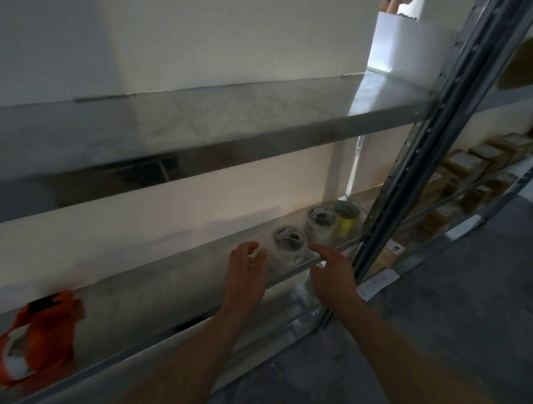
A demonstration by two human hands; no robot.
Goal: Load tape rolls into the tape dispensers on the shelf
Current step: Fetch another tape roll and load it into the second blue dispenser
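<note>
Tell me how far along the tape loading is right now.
Done: nothing clearly; whether the orange dispenser already carries a roll is too blurred to tell. In hand: the left hand and right hand reach on either side of the nearest clear tape stack, gripping nothing yet. Remaining: pick a roll, carry it to the dispenser, load it.

Both arms are bare and rise from the bottom edge toward the middle of the frame. The left forearm (193,350) slants up and to the right from the lower centre. The left hand (247,275) shows its back, with its fingers (251,249) loosely curled forward and slightly blurred. The right forearm (390,342) climbs up and to the left from the lower right. The right hand (332,273) is relaxed, its fingers (319,249) reaching up-left and gently bent. The two hands sit side by side, apart, just below centre.
</note>
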